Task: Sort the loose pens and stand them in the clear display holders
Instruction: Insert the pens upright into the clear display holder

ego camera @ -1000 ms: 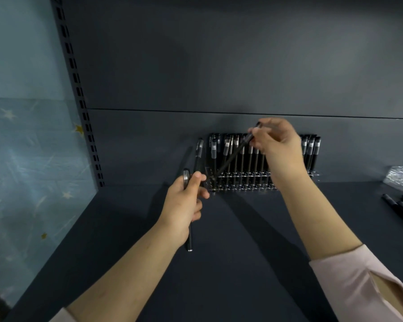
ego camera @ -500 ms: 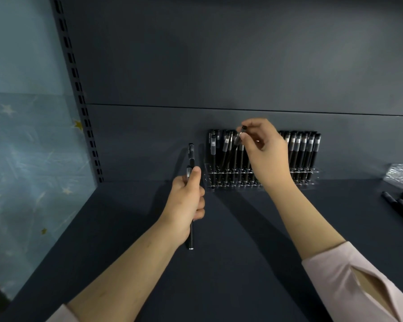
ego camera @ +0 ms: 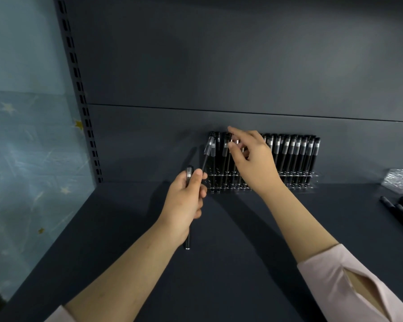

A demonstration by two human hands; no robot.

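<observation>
Your left hand point(ego camera: 184, 201) grips two slim black cylinders, clear caps up: the upright pen point(ego camera: 188, 240) and the leaning pen point(ego camera: 207, 154), tilted toward the clear holder point(ego camera: 312, 182). Your right hand point(ego camera: 254, 163), fingers spread, touches the racked pens point(ego camera: 293, 154).

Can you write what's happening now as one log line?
left hand: grips two pens | right hand: at tops of standing pens in clear holder, grip unclear | loose pens: lying at right
</observation>
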